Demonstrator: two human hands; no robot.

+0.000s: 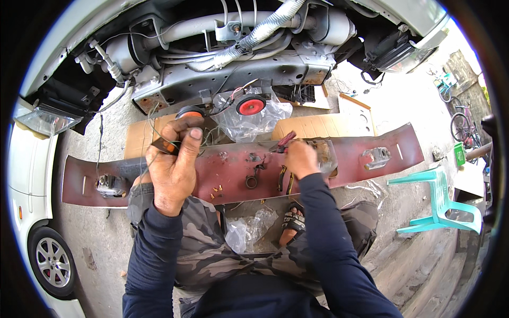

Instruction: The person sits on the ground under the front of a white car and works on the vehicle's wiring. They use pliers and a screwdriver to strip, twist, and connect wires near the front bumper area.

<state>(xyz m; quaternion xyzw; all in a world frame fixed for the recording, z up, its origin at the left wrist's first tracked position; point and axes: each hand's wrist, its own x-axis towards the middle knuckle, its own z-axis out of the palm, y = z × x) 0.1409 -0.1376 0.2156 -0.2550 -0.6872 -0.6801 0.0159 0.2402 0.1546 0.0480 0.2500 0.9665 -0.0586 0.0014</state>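
My left hand (172,167) is raised over the left part of a dark red bumper panel (222,172). Its thumb and fingers pinch a small black-and-orange piece (166,146), with thin wires running past it; its exact kind does not show. My right hand (303,159) is closed around a dark red object (287,139) above the panel, partly hidden by the fingers. Below that hand lie pliers with black-and-yellow handles (286,180). A black ring-shaped part (252,181) and several small brass-coloured pieces (216,190) rest on the panel.
Beyond the panel, a red-faced round horn (251,106) hangs on wires near clear plastic (244,127) and cardboard (318,126). The vehicle's exposed metal crossbeam (233,74) spans the far side. A turquoise plastic chair (440,204) stands at right, a white car (32,196) at left.
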